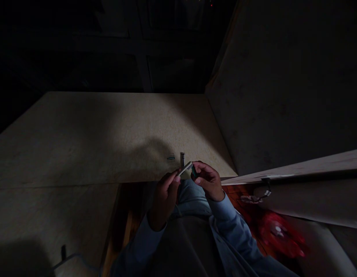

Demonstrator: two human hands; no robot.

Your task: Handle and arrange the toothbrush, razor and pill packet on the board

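My left hand point(166, 194) is closed around the handle of a pale toothbrush point(184, 168), whose head points up and to the right. My right hand point(207, 180) pinches a small dark green piece point(194, 171) that looks like a razor cartridge. The brush head is right beside this piece; whether they touch I cannot tell. Just beyond my hands, a slim metallic razor point(182, 158) lies on the pale table point(123, 127), its lower end partly hidden. Another small dark piece with a green tint point(170, 158) lies to its left.
A dark panel point(288, 88) rises along the table's right side. Below right are a red plastic bag point(280, 232) and a black cable point(266, 188). A lower pale surface point(51, 211) with a cord point(71, 257) is at left. The light is dim.
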